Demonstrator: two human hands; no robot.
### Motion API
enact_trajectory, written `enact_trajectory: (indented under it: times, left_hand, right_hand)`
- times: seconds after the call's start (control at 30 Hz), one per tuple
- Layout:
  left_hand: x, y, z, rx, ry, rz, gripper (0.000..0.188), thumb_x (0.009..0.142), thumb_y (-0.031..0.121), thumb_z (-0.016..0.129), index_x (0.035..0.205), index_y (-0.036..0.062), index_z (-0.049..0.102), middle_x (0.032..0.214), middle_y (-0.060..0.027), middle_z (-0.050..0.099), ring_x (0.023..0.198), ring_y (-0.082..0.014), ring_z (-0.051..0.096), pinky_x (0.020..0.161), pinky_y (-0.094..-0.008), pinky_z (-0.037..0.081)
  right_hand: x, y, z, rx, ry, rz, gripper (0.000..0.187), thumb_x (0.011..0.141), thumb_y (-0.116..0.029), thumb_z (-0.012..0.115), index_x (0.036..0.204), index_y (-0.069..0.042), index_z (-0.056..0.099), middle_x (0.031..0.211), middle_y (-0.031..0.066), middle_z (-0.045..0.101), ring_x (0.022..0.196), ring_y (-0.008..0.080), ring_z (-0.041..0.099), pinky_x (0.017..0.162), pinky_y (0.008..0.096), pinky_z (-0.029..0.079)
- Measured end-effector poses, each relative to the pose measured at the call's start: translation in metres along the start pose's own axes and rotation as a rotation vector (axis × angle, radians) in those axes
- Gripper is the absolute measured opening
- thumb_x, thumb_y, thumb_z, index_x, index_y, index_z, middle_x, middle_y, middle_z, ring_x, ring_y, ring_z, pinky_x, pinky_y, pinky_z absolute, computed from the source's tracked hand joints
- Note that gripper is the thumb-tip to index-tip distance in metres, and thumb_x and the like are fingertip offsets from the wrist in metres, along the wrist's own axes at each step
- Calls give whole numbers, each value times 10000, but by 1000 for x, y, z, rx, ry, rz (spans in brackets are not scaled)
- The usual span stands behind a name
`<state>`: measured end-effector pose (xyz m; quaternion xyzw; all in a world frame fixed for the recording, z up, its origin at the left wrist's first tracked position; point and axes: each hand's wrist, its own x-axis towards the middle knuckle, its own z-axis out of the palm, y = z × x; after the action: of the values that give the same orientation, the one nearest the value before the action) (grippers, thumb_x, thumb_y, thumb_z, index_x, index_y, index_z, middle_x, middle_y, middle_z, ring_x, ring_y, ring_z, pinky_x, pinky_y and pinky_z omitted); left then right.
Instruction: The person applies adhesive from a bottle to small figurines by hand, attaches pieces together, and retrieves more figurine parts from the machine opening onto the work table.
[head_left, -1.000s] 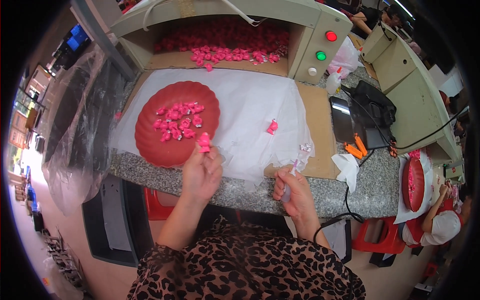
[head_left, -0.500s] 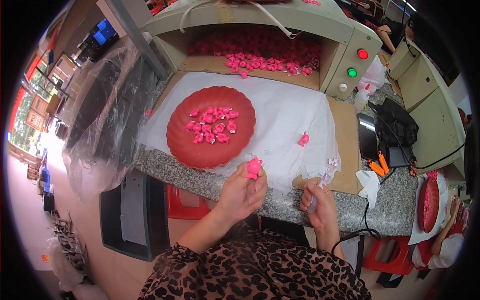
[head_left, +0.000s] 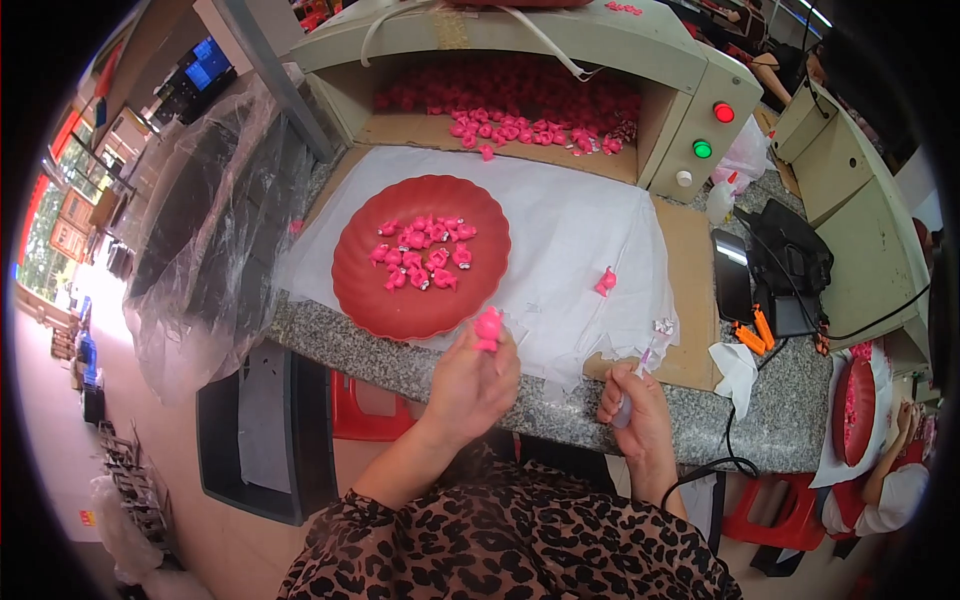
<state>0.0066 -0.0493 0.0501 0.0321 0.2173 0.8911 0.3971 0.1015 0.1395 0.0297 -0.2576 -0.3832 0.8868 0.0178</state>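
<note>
Between the thumb and fingers of my left hand (head_left: 474,385) is a small pink figurine (head_left: 488,328), raised near the front rim of the red plate (head_left: 350,270). Pink figurines (head_left: 411,262) of the same kind, some with silvery parts, lie grouped on that plate. My right hand (head_left: 638,405) is closed round a slim translucent bottle (head_left: 622,412) with a thin purplish tip pointing up. A single pink figurine (head_left: 605,281) rests on the white sheet (head_left: 560,230) beyond my right hand. Close to the tip lies a crumpled silvery scrap (head_left: 663,327).
A beige box-like machine (head_left: 668,120) holds many pink figurines inside. On the right are a phone (head_left: 733,275), a black bag (head_left: 790,245), orange-handled tool (head_left: 756,332) and white tissue (head_left: 737,378). A black cable (head_left: 733,430) crosses the granite edge. Plastic wrap hangs at left.
My left hand has moved a little left, toward the plate, carrying the pink figurine, which now looks turned. My right hand stays in place with the bottle.
</note>
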Motion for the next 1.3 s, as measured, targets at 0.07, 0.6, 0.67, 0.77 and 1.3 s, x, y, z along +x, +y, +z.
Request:
enact_trajectory:
  times: [0.07, 0.6, 0.67, 0.77, 1.3]
  left_hand:
    - [11, 7, -14, -202, 133, 172, 264, 913, 290, 309, 980, 85, 462, 715, -50, 474, 431, -89, 362, 352, -198, 309]
    - [131, -43, 4, 1963, 228, 526, 384, 719, 252, 629, 963, -14, 498, 863, -144, 525, 791, -261, 525, 642, -363, 433]
    - [138, -44, 8, 2003, 223, 530, 354, 712, 257, 635, 920, -6, 521, 879, -140, 529, 839, -279, 517, 656, -382, 428]
    - [143, -45, 6, 2040, 195, 329, 305, 709, 259, 635, 864, 8, 557, 880, -137, 530, 806, -285, 531, 662, -381, 432]
    - [51, -66, -32, 1052, 136, 425, 169, 754, -20, 574, 920, 1, 553, 978, -67, 481, 786, -110, 549, 667, -218, 479]
  right_hand:
    - [-1, 0, -1, 2, 19, -2, 91, 807, -141, 519, 768, -59, 507, 537, -5, 413, 449, 92, 393, 404, 225, 321]
    - [-4, -8, -9, 124, -25, -41, 193, 845, -205, 439, 941, -39, 422, 628, 46, 468, 554, 146, 477, 495, 269, 411]
    - [-5, -9, -12, -6, -48, -71, 188, 857, -195, 419, 942, -29, 441, 684, 62, 500, 586, 157, 509, 523, 277, 442]
    - [-7, -10, -16, -78, -94, -125, 203, 862, -170, 419, 982, -12, 460, 729, 73, 522, 608, 151, 524, 527, 265, 449]
    - [5, 4, -17, -305, 171, -577, 257, 773, -73, 591, 988, -7, 466, 828, 62, 519, 632, 100, 506, 546, 191, 395]
